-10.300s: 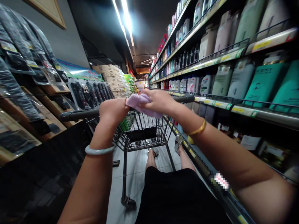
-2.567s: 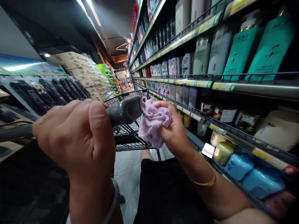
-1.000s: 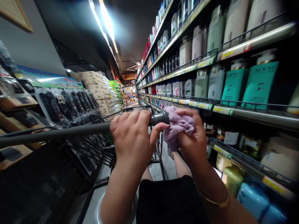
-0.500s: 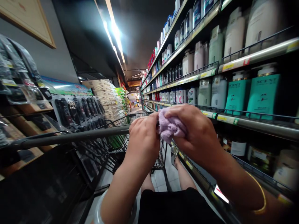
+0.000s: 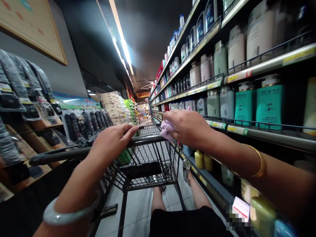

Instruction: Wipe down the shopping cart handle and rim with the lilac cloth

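A black wire shopping cart (image 5: 145, 164) stands in the aisle in front of me, its grey handle bar (image 5: 74, 153) running left to right. My left hand (image 5: 112, 141) lies over the middle of the bar, fingers curled on it. My right hand (image 5: 187, 126) is closed on a crumpled lilac cloth (image 5: 166, 129) and presses it against the bar's right end. A pale bangle is on my left wrist, a gold one on my right.
Shelves of shampoo and lotion bottles (image 5: 222, 98) line the right side close to my arm. On the left hang packaged dark goods (image 5: 84, 121) on a rack. The tiled aisle floor (image 5: 140, 210) runs ahead past stacked cartons (image 5: 116, 105).
My left hand slid left along the bar, away from the cloth. My head drew back, so the cart basket and my forearms show more. The right hand keeps the cloth at the bar's end.
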The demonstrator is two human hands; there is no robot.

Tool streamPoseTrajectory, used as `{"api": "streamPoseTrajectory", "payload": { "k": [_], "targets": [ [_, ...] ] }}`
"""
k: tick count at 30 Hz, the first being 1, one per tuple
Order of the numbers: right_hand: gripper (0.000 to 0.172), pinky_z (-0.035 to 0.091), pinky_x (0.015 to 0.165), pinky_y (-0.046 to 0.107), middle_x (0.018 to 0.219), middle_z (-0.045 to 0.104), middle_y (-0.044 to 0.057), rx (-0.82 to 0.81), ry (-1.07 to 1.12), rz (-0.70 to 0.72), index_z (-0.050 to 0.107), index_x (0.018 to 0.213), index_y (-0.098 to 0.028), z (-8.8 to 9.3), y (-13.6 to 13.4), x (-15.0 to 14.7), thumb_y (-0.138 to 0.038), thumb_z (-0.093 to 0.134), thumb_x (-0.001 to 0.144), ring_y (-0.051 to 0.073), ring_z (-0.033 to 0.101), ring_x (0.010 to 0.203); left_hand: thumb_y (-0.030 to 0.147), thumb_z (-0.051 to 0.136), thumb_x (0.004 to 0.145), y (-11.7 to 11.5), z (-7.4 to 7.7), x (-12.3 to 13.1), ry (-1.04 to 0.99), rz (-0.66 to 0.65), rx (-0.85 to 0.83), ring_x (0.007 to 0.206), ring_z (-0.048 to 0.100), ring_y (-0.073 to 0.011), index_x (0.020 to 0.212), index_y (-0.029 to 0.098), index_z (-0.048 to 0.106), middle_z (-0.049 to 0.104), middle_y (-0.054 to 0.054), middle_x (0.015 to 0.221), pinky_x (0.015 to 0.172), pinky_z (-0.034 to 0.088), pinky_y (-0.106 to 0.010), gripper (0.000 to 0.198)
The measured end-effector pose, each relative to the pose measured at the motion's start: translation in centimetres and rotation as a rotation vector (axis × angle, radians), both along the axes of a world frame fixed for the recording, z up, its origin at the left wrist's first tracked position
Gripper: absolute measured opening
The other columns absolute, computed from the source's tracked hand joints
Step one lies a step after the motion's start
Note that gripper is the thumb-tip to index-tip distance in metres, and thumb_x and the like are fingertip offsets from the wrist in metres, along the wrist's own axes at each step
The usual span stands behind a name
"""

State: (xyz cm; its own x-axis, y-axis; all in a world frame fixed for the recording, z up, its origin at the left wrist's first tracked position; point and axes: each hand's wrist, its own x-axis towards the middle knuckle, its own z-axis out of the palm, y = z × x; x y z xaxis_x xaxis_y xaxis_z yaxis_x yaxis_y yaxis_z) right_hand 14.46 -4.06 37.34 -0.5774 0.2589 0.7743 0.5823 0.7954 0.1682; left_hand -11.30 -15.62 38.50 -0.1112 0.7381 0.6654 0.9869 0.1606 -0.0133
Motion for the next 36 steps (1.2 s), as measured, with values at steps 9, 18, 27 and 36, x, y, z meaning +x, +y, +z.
{"api": "streamPoseTrajectory", "payload": {
  "k": [9,18,27,36],
  "targets": [
    [0.030,0.035,0.070,0.033,0.112,0.077,0.012,-0.041,0.074,0.018,0.071,0.119,-0.019,-0.6,0.5,-0.4,-0.029,0.061,0.092,0.023,0.063,0.088,0.080,0.015,0.097,0.0,0.1,-1.9,0.021,0.240,-0.303,0.080,0.073,-0.0360,0.056,0.024,0.065,0.077,-0.017,0.078,0.066,0.041,-0.041,0.085],
    [0.032,0.035,0.070,0.033,0.112,0.077,0.010,-0.048,0.000,0.232,0.071,0.119,-0.021,-1.1,-0.1,-2.9,-0.032,0.061,0.091,0.021,0.064,0.088,0.064,0.014,0.101,1.0,-0.4,0.7,0.036,0.315,-0.261,0.096,0.076,-0.0383,0.083,0.017,0.082,0.080,-0.023,0.098,0.074,0.050,-0.042,0.085],
    [0.034,0.040,0.076,0.034,0.117,0.077,0.009,-0.059,0.056,0.337,0.070,0.121,-0.021,-1.7,0.5,-6.7,-0.032,0.058,0.092,0.023,0.067,0.098,0.059,0.029,0.102,3.3,-0.2,2.4,0.024,0.318,-0.308,0.117,0.074,-0.0370,0.121,0.017,0.082,0.081,-0.021,0.118,0.090,0.056,-0.040,0.070],
    [0.029,0.030,0.068,0.033,0.104,0.079,0.008,-0.154,0.099,0.177,0.071,0.112,-0.022,-0.8,2.5,-5.9,-0.033,0.058,0.089,0.021,0.062,0.083,0.060,0.012,0.106,1.5,-0.8,-0.6,0.124,0.367,-0.252,0.113,0.076,-0.0387,0.110,0.018,0.084,0.081,-0.020,0.114,0.083,0.054,-0.041,0.084]
  ]
}}
